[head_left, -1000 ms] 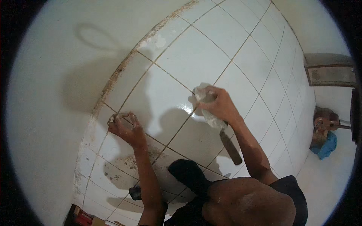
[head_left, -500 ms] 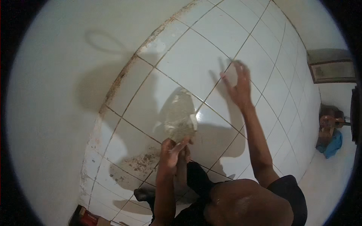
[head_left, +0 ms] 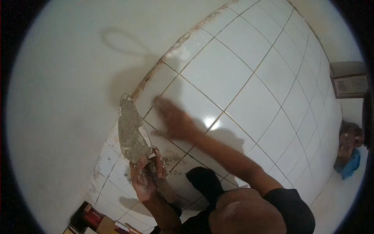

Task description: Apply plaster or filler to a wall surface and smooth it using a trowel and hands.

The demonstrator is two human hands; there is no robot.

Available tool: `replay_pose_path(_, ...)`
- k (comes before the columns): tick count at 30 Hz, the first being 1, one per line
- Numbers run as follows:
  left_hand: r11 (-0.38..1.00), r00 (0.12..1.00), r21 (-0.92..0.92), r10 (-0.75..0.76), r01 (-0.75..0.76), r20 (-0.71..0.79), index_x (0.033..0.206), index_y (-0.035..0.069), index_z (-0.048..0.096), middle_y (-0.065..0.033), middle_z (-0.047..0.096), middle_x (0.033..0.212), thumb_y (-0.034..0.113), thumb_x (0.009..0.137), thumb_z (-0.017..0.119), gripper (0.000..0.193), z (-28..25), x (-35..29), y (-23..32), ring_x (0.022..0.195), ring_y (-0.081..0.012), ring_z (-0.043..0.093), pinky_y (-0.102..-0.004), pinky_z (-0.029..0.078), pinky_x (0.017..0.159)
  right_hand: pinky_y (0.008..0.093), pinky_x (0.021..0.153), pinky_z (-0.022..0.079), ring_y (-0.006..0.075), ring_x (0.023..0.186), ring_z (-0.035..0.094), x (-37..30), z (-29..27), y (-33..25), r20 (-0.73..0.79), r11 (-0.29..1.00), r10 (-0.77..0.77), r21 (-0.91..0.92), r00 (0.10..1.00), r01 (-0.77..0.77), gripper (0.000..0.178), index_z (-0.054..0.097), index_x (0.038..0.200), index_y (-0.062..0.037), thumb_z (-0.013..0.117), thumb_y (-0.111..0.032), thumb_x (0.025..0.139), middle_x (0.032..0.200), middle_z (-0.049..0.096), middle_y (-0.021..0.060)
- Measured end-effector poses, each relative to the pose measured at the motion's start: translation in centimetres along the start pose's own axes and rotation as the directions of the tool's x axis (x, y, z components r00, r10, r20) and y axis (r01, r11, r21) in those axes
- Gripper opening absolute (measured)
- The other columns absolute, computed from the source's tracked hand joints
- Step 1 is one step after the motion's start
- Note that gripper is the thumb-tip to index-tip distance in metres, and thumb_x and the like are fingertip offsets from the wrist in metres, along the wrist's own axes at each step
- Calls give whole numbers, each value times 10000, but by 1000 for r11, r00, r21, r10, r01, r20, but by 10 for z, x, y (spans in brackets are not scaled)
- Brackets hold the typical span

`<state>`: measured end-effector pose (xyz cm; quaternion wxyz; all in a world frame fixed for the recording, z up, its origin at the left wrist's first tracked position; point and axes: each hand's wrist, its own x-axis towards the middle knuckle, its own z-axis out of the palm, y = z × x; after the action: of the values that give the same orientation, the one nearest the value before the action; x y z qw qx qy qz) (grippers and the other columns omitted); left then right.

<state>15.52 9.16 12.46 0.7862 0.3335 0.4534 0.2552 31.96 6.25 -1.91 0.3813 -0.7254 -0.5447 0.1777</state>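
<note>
Left hand (head_left: pixel 144 179) clamped on handle (head_left: pixel 165 189) of trowel (head_left: pixel 132 132); blade, caked grey, angles up and left from grip. Right hand (head_left: pixel 174 119), blurred, just right of trowel, thumb apart from fingers, over white tiles (head_left: pixel 218 72). Brown-stained edge (head_left: pixel 177 46) runs up and right from near trowel's tip. Blue bundle (head_left: pixel 352 162) far right of trowel.

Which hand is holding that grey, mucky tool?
The left hand, fingers gripping the trowel; the right hand, over the tiles, doesn't hold it.
</note>
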Motion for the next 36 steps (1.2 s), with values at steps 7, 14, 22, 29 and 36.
replay_pose_path(7,944,968,246,243,-221,-61,1064,0,580,-151,628,853,341,931,588,366,4,-12,0,475,-223,483,-337,407,436,418,1166,243,344,1416,283,-22,-38,15,31,996,10,89,999,-13,853,300,1472,-21,687,-449,843,1522,300,200)
replay_pose_path(14,995,998,-81,60,-62,-33,1172,-21,451,-213,610,939,183,919,576,348,-40,-6,9,432,-178,474,-287,393,370,483,1163,201,409,1414,250,-34,-186,147,-659,667,337,-337,672,-664,792,311,1429,85,530,-496,937,1493,287,299)
replay_pose_path(22,995,994,-36,85,-88,-73,1040,-55,529,-140,598,940,330,1012,444,395,-49,-9,1,411,-130,445,-264,381,329,444,1150,275,355,1412,290,-27,7,-23,127,978,153,-160,980,-132,892,265,1485,-17,640,-521,852,1525,279,234)
replay_pose_path(29,989,994,-116,88,-96,-70,1089,-10,481,-202,590,902,156,936,549,236,-23,-2,13,422,-178,429,-280,354,365,425,1156,270,367,1404,308,-77,-19,-4,21,991,-89,98,996,87,697,408,1412,-18,659,-390,879,1492,354,211)
replay_pose_path(36,992,991,5,123,-123,-56,1095,-43,478,-195,569,956,243,993,452,305,-33,0,5,426,-148,424,-263,353,352,469,1162,221,423,1412,251,-131,-208,128,-595,779,280,-318,753,-541,582,419,1397,22,577,-311,947,1480,336,270)
